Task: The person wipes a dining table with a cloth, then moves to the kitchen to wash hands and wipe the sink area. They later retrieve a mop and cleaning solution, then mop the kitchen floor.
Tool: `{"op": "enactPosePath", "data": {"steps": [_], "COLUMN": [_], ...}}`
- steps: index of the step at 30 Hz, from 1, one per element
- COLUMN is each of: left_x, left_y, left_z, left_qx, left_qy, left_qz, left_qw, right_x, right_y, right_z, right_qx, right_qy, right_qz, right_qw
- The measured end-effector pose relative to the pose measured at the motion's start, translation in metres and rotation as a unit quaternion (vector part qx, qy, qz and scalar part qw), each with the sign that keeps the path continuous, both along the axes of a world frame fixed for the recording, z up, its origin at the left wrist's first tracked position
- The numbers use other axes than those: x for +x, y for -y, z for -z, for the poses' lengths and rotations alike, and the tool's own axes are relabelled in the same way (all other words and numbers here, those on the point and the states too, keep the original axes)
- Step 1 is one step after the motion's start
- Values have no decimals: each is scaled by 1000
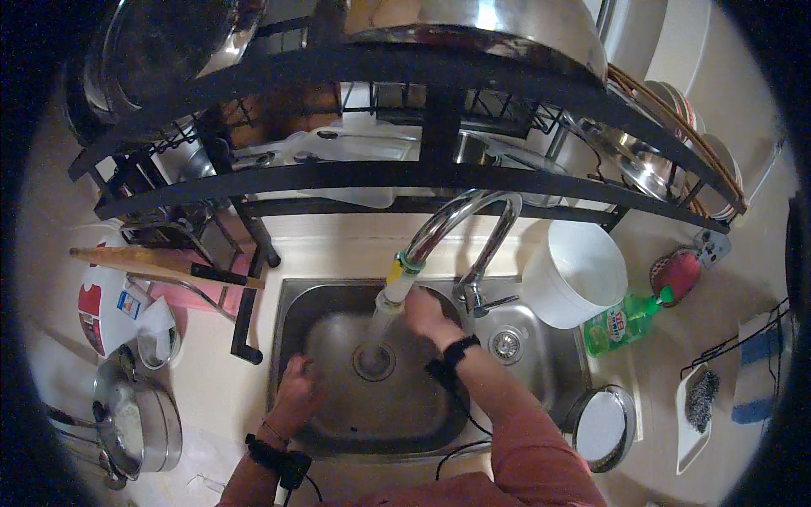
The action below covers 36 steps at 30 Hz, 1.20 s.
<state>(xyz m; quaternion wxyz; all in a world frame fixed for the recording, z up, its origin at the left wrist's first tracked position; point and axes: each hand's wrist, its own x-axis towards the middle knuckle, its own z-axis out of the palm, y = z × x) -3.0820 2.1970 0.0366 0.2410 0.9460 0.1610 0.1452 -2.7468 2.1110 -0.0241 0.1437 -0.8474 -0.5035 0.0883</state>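
Observation:
A chrome faucet (pixel 481 244) arches over the stainless steel sink (pixel 380 418), and a white extension nozzle (pixel 399 288) with a green and yellow collar hangs from its spout. A pale stream, apparently water, falls from it towards the drain (pixel 374 361). My right hand (pixel 426 314) is right beside the nozzle, its fingers partly hidden; whether it grips the nozzle is unclear. Over the left side of the basin, my left hand (pixel 298 390) has its fingers curled, and nothing can be made out in it. Both wrists wear black straps.
A black dish rack (pixel 329 177) spans the back above the sink, loaded with pans and dishes. On the right stand a white bucket (pixel 576 272), a green dish soap bottle (pixel 621 329) and a steel scourer (pixel 702 400). A steel pot (pixel 158 424) and cutting board (pixel 146 260) are at left.

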Motion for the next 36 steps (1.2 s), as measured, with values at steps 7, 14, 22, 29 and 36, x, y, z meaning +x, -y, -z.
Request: {"op": "enactPosePath", "data": {"steps": [7, 14, 22, 29, 36], "left_x": [36, 27, 58, 173, 282], "left_y": [11, 52, -35, -94, -89], "left_z": [61, 50, 4, -24, -53], "left_qx": [-466, -681, -604, 184, 237], "left_qy": [-40, -56, 143, 130, 348], "left_qz": [-47, 12, 50, 69, 267], "left_qw": [883, 730, 783, 972, 867], "right_x": [-82, -164, -167, -157, -196], "right_y": [56, 71, 133, 226, 270], "right_z": [-4, -33, -86, -83, -44], "right_qx": [-95, 10, -27, 20, 68], "right_qy": [-292, -247, -380, -316, -352], "right_qz": [-36, -234, -9, 66, 130], "right_qw": [951, 940, 925, 946, 925]}}
